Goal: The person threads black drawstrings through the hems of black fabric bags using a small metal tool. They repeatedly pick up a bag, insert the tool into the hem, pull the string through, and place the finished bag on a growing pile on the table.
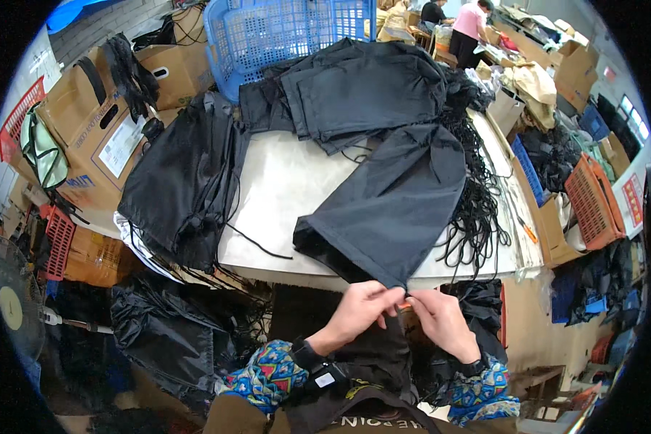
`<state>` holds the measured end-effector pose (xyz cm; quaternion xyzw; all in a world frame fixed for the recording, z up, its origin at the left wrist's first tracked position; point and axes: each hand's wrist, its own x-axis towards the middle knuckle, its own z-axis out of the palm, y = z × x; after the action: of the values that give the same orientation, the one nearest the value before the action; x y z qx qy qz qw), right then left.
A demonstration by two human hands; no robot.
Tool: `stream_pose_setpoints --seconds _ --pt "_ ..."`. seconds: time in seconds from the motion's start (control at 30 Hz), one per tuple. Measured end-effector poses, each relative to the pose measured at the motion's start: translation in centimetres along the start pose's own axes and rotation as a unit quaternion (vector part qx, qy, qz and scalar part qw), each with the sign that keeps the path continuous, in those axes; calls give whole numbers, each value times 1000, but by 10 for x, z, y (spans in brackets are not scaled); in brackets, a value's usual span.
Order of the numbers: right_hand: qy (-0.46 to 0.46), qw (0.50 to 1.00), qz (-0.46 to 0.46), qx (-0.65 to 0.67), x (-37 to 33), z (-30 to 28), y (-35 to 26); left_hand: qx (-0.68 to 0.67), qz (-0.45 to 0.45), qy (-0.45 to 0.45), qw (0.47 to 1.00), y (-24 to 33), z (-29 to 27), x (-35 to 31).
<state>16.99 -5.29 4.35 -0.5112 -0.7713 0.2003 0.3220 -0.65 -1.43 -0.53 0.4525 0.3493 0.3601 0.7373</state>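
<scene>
A black drawstring bag lies on the white tabletop, one corner reaching over the near edge. My left hand pinches that corner between thumb and fingers. Close beside it, my right hand is closed, its fingertips meeting the same corner. What exactly the right fingers grip is too small to make out; a bit of orange shows just below them. Behind this bag rests a stack of similar black bags. Black cords hang in a thick tangle along the right side of the table.
More black bags are heaped at the table's left, others below the edge. A blue plastic basket stands at the back, cardboard boxes at left. An orange-handled tool lies at right. Two people work far off.
</scene>
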Motion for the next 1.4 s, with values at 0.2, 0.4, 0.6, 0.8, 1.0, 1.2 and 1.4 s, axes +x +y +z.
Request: stream_pose_setpoints --seconds 0.2,0.4,0.6,0.8,1.0,1.2,1.4 --pt "-52 998 26 39 -2 -19 -16 -133 100 194 967 41 -54 10" --pt "-2 998 67 -16 -11 -45 2 68 135 140 979 40 -39 21" --pt "57 988 108 93 1 1 26 72 89 -7 993 24 -6 16" --pt "110 985 -95 -91 34 -6 6 250 245 173 921 52 -2 31" --pt "375 906 -22 193 62 -68 -37 576 438 130 678 50 3 25" --pt "540 742 -5 397 10 -61 -7 653 417 44 631 29 17 32" --pt "586 678 111 429 -79 -82 79 838 296 0 457 21 -49 44"
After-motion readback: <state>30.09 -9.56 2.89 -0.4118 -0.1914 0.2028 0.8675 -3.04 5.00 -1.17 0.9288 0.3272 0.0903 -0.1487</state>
